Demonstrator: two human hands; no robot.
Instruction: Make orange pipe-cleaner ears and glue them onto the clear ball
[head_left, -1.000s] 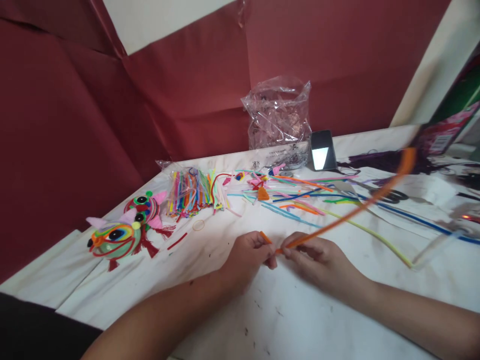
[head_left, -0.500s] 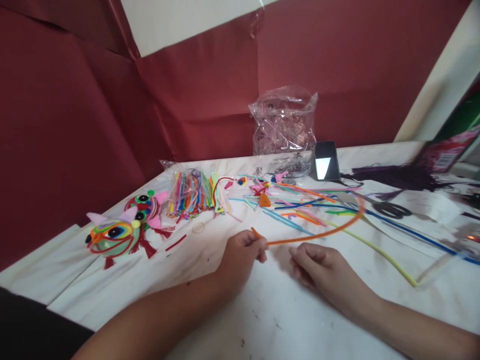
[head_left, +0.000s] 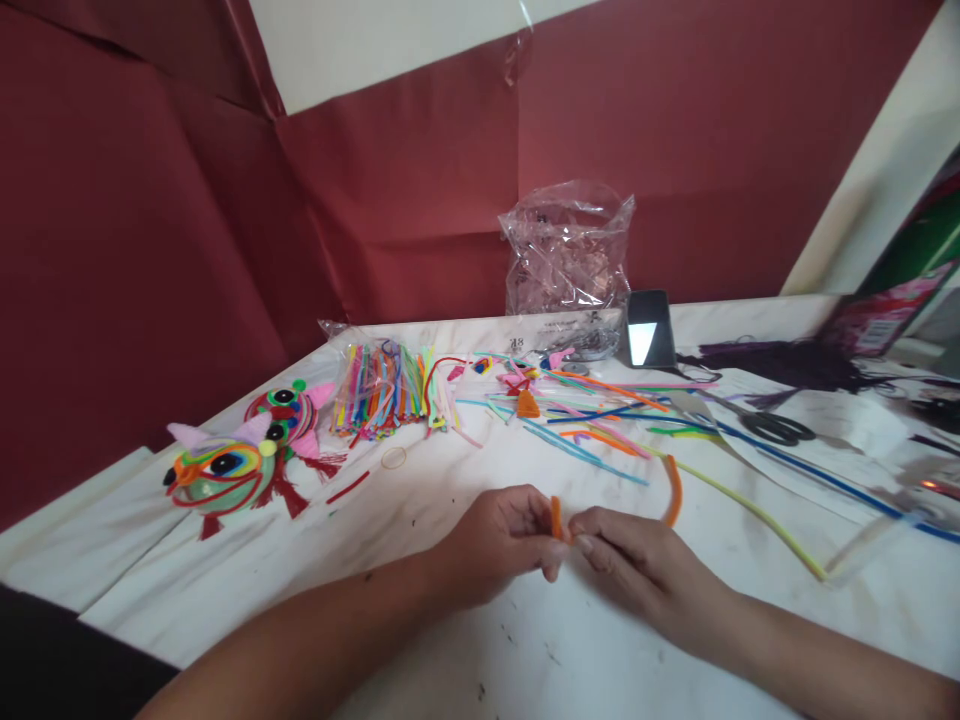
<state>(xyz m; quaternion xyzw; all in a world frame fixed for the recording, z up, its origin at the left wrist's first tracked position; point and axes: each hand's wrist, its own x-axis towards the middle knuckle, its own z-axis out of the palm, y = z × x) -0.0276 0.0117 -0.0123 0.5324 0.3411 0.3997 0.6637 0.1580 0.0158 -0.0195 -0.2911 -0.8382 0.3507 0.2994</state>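
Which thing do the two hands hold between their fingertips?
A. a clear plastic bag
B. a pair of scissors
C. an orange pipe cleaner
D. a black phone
C: the left hand and the right hand meet at the fingertips on the orange pipe cleaner, whose far end curves up behind the right hand.

bare white table lies open all around the left hand and right hand, on the near side and out to the left. beyond the fingers, loose pipe cleaners lie scattered across the way. further left of the left hand sit the two craft creatures, with the packed bundle behind. right of the right hand lie scissors; a clear bag and phone stand at the far wall.
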